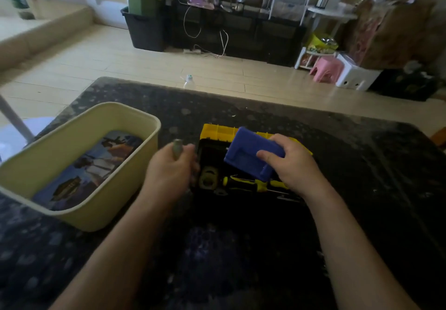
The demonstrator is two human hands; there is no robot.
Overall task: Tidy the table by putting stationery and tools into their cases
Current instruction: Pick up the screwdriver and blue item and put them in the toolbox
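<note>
- Blue block [253,155]: held tilted over the open black-and-yellow tool case [241,162], mid-table toward the far edge; long axis slants from far-left to near-right.
- Right hand [293,164]: wrapped around the block's right end, thumb pressed on its upper face. Clearly the nearer hand; the case lies directly beneath the grip.
- Left hand [171,167]: closed around a small greyish item [177,149], blurred, identity unclear; just left of the case.
- In the case: tape roll [208,177], yellow-handled screwdriver [248,184].
- Cream tub [79,164] at the table's left edge, holding a printed tin [89,167].
- Judgement: block goes down into the case.
</note>
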